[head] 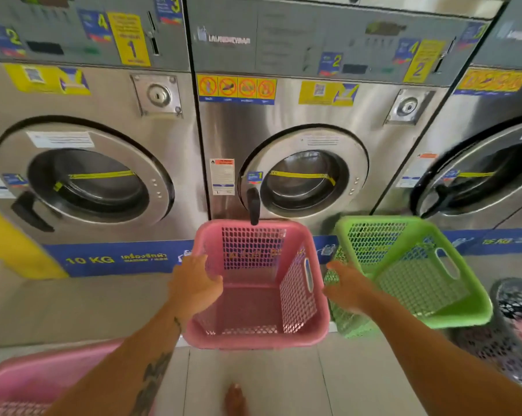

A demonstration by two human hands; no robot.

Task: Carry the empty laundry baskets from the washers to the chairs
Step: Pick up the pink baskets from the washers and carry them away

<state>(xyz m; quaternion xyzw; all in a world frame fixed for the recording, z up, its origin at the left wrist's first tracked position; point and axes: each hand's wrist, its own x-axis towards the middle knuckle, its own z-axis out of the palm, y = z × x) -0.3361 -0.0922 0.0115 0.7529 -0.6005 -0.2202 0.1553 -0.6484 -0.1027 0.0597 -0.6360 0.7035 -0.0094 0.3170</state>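
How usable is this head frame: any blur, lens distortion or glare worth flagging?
Head view: motion blur smears the panel stickers and the right washer door; wide-angle bending bows the machine edges outward; soft sheen on the steel fronts, no blown-out glare; the pink basket and both hands, left hand and right hand, stay readable though slightly soft.

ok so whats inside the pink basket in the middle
Nothing shows inside the pink basket: its floor and mesh walls are bare. The left hand covers part of its left wall, so that strip is hidden.
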